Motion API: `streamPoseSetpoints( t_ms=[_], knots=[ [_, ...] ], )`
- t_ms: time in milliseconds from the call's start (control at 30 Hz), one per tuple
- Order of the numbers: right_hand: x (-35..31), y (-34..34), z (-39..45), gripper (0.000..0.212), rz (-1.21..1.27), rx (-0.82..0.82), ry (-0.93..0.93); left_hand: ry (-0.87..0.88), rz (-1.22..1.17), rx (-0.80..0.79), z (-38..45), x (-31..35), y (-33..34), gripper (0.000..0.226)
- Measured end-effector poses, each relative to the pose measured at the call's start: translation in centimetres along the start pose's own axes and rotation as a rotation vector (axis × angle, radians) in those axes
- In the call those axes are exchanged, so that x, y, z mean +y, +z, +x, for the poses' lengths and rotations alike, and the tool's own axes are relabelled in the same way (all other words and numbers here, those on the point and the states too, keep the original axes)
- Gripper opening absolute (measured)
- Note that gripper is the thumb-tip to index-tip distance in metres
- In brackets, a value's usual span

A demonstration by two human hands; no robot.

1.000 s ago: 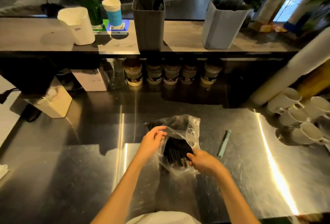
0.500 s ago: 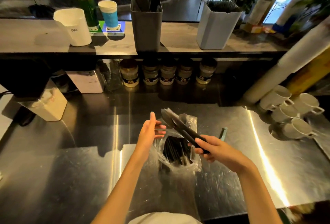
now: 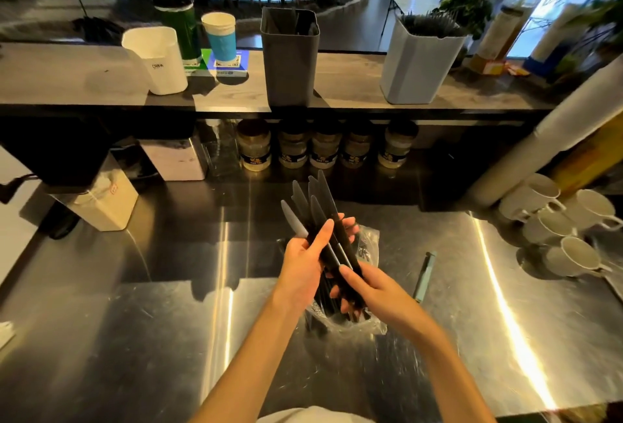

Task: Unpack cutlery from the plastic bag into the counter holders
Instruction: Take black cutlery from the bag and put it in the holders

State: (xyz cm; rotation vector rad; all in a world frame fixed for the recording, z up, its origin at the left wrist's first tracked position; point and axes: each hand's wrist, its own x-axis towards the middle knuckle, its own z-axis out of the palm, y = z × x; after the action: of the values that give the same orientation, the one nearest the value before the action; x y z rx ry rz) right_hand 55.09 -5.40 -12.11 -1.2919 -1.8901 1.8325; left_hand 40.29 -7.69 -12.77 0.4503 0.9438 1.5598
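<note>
white bin (image 3: 158, 61) label unreadable | both hands, left hand (image 3: 305, 262) and right hand (image 3: 377, 287), grip fanned black plastic knives (image 3: 313, 210) | over clear plastic bag (image 3: 365, 323)

Bundle of black plastic knives (image 3: 322, 220): fanned, blade tips pointing up and away, handles down, raised above bag. Clear plastic bag (image 3: 365, 323): crumpled, open, on steel counter, more black cutlery inside. Dark grey holder (image 3: 290, 61): upright on upper shelf, few utensils inside. Light grey holder (image 3: 418, 68): upright on same shelf, to right of dark one, packed with cutlery.
</note>
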Motion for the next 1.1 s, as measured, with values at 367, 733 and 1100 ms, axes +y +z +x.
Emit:
streamPoseSetpoints(
  t_ms=[367,733,1100],
  knots=[
    [0.5,1.0,0.5,0.025,0.073,0.043,-0.050,0.006,0.060,0.002,0.0,0.0,-0.3,0.040],
    [1.0,1.3,1.2,0.033,0.059,0.037,-0.048,-0.019,-0.063,0.136,1.1,0.1,-0.3,0.040],
    [0.9,4.0,4.3,0.066,1.394,0.328,0.510,0.041,-0.010,0.048,0.3,-0.2,0.7,0.044]
  ],
)
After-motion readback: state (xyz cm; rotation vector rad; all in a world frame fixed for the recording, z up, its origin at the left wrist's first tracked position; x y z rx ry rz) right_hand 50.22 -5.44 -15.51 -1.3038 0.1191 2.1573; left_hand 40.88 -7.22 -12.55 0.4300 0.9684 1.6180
